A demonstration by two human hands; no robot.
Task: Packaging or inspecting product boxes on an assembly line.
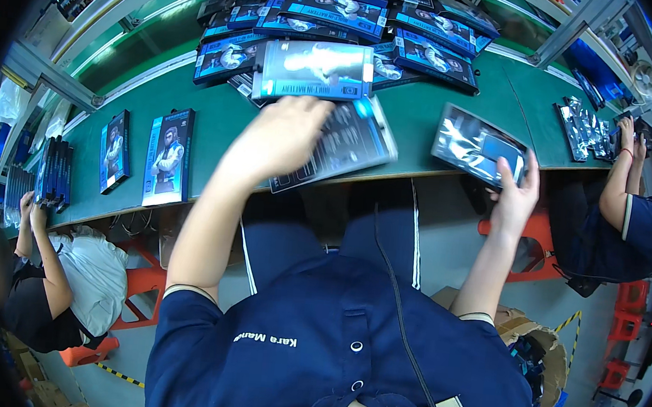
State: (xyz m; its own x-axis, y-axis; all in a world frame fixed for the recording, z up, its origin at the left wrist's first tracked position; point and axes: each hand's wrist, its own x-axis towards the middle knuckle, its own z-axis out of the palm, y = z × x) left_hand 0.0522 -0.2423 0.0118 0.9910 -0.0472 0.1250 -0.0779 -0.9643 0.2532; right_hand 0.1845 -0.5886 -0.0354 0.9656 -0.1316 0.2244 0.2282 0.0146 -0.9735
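My left hand (290, 130), blurred by motion, is closed at the upper left side of a dark flat box (346, 145), partly covering it. This box is tilted over the table's front edge, with a pale inner edge along its right side. Just beyond it, a blue-and-white flat box (314, 69) lies on the pile, close to my fingertips. To the right, my right hand (517, 191) grips the near right corner of a shiny clear plastic tray (463, 142) with a dark flat item in it, thumb on top.
Several dark-and-blue boxes (331, 14) are heaped at the back of the green table (403, 121). Two boxes (169, 157) lie at left. Co-workers sit left (48, 280) and right (610, 236), the right one beside shiny packets (583, 129). A carton (552, 363) stands on the floor.
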